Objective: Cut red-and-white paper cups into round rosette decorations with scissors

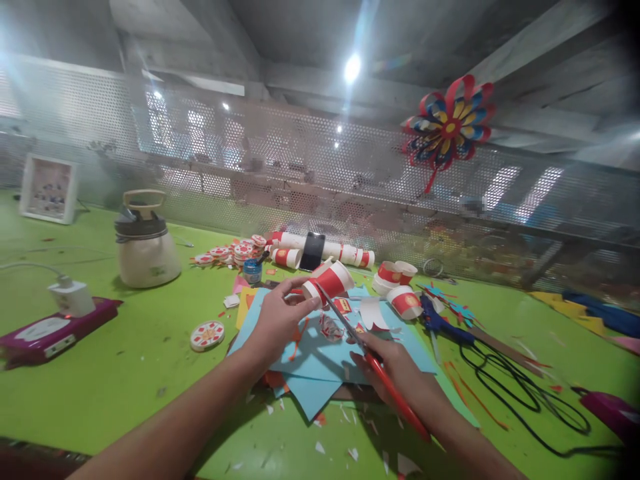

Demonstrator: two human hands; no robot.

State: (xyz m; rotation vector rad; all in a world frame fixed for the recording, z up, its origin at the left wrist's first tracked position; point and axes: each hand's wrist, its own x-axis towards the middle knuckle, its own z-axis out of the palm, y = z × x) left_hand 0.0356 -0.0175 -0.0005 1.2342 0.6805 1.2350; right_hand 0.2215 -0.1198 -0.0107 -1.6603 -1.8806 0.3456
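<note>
My left hand (283, 313) grips a red and white paper cup (331, 283), tilted on its side with its opening toward me. In my right hand (393, 363) is a pair of scissors (395, 395) with red handles, the blades reaching to the cup's rim. Under both hands lie sheets of light blue paper (310, 393) with paper scraps on them. A curved white paper piece (374, 313) rests on the sheets. More red and white cups (404, 302) stand and lie just beyond, to the right.
A blue glue gun (440, 321) with a looping black cord lies at right. At left are a kettle-like jug (147, 250), a purple power strip (60, 337) and a round decorated disc (207, 335). A phone (313, 251) leans on a row of cups at the back.
</note>
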